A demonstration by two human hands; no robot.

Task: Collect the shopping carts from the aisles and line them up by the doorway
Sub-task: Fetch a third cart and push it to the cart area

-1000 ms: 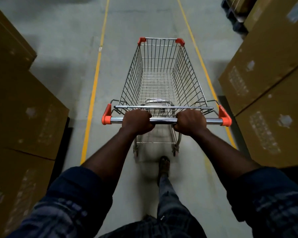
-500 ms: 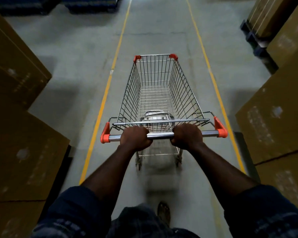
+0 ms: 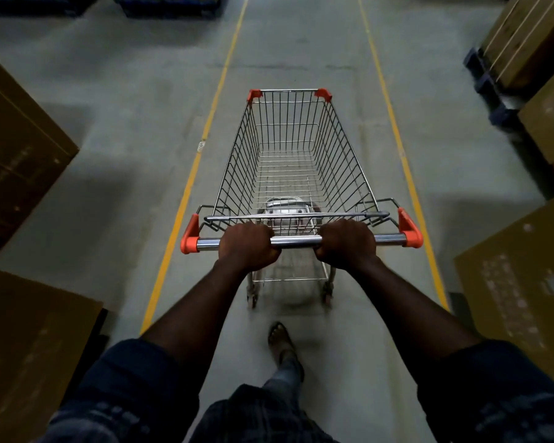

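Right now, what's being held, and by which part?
The shopping cart, by its metal handle bar. The left hand and right hand each grip the bar, either side of its middle, inside the orange end caps.

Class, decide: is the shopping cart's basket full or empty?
Empty. The shopping cart shows bare wire bottom and sides, with no goods inside.

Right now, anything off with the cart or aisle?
Nothing serious. The empty silver wire shopping cart with orange corners sits square between the yellow floor lines, left hand and right hand gripping its handle. A small pale scrap lies beside the left line.
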